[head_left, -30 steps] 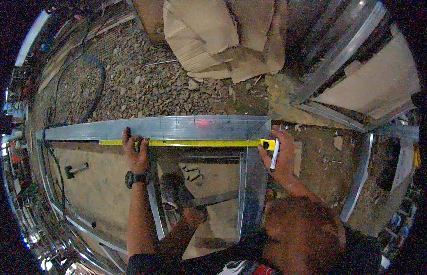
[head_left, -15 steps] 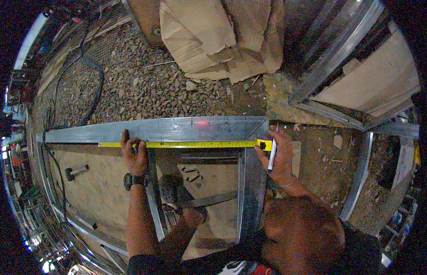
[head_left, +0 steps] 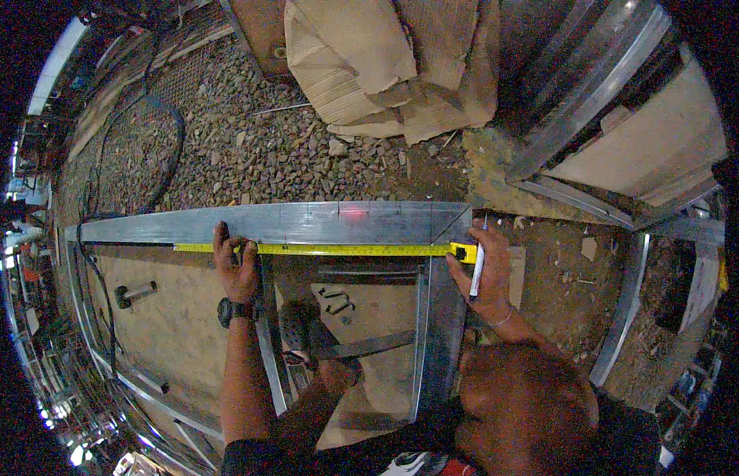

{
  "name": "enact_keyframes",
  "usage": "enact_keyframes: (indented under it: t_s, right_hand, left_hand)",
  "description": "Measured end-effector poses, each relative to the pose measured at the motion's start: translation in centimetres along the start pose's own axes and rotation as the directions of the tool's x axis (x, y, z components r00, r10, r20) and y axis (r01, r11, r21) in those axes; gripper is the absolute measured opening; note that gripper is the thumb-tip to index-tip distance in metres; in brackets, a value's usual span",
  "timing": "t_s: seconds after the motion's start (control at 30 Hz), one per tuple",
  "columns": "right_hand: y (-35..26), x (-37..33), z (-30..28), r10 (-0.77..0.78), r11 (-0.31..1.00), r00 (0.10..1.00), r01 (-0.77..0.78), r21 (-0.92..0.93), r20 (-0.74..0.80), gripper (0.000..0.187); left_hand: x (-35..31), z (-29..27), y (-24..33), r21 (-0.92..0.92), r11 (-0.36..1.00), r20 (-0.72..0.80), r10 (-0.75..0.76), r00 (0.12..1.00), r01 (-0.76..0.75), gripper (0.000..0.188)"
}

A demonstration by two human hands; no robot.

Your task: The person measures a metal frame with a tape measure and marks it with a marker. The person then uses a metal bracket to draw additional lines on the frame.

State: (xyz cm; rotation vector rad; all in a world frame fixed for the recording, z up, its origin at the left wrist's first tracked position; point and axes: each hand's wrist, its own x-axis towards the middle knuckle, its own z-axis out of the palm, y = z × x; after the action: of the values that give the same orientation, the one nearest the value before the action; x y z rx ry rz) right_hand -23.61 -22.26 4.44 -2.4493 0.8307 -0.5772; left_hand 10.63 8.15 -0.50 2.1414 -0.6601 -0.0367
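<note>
A yellow tape measure blade [head_left: 354,250] is stretched along the near edge of a grey metal beam [head_left: 306,224], which bears thin dark cross marks. My left hand [head_left: 238,270], a black watch at its wrist, grips the blade near its left end, one finger reaching onto the beam. At the beam's right end, by a slanted joint line, my right hand [head_left: 492,274] holds the tape measure's case [head_left: 462,253]. A white marker [head_left: 477,274] is also held in that hand, lying along the fingers. A small red light spot falls on the beam between my hands.
Bars of the metal frame [head_left: 442,341] run toward me over a brown board. A hammer [head_left: 136,293] and several small black bent pieces [head_left: 335,301] lie inside. Beyond are gravel [head_left: 258,159], a black cable [head_left: 179,143] and crumpled cardboard [head_left: 354,63]. Another metal frame [head_left: 584,103] stands at right.
The whole scene sits slightly further right in the picture. Both hands and the stretched tape keep about the same places along the beam.
</note>
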Motion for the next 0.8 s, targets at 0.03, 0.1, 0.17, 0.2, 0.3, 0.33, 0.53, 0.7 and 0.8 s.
enact_keyframes:
  t_s: [0.03, 0.1, 0.17, 0.2, 0.3, 0.33, 0.53, 0.7, 0.8]
  right_hand:
    - [0.1, 0.0, 0.0, -0.007, 1.0, 1.0, 0.007, 0.002, 0.004, 0.058]
    - [0.1, 0.0, 0.1, -0.016, 1.0, 1.0, 0.016, -0.004, -0.006, 0.058]
    - [-0.1, 0.1, 0.1, -0.024, 1.0, 0.999, 0.024, -0.013, -0.022, 0.058]
    - [-0.2, 0.1, 0.0, -0.027, 0.999, 0.999, 0.027, -0.019, -0.033, 0.058]
    - [-0.4, 0.2, 0.1, -0.038, 0.999, 0.998, 0.039, 0.009, -0.045, 0.06]
    - [-0.4, 0.2, 0.1, -0.042, 0.999, 0.998, 0.043, 0.027, -0.045, 0.06]
    - [0.2, -0.2, -0.2, 0.027, 0.989, 0.999, -0.021, 0.145, -0.042, 0.065]
    - [-0.7, 0.1, -0.9, 0.253, 0.928, 0.964, -0.217, 0.302, -0.086, 0.062]
    - [-0.8, 0.2, -0.6, 0.361, 0.841, 0.931, -0.298, 0.452, -0.058, 0.059]
  left_hand:
    - [0.1, 0.1, 0.0, -0.02, 1.0, -0.011, 0.012, 1.0, -0.012, 0.015]
    - [-0.1, 0.2, -0.3, -0.022, 0.999, -0.018, 0.028, 0.999, -0.028, 0.015]
    - [-0.1, 0.2, -0.4, 0.007, 0.999, -0.01, 0.04, 0.999, -0.04, 0.015]
    - [-0.1, 0.3, -0.5, 0.027, 0.999, -0.005, 0.039, 0.999, -0.039, 0.015]
    - [-0.3, 0.0, -1.2, 0.023, 0.999, 0.0, 0.029, 1.0, -0.029, 0.014]
    - [-0.4, -0.1, -1.5, -0.024, 0.999, -0.003, 0.022, 1.0, -0.022, 0.014]
    - [-0.4, 0.0, -2.0, -0.141, 0.989, -0.016, -0.054, 0.998, 0.051, 0.013]
    - [-0.1, 0.2, -0.2, 0.03, 1.0, -0.001, -0.005, 1.0, 0.005, 0.013]
    - [-0.1, 0.5, 0.2, 0.015, 1.0, -0.008, -0.008, 1.0, 0.008, 0.014]
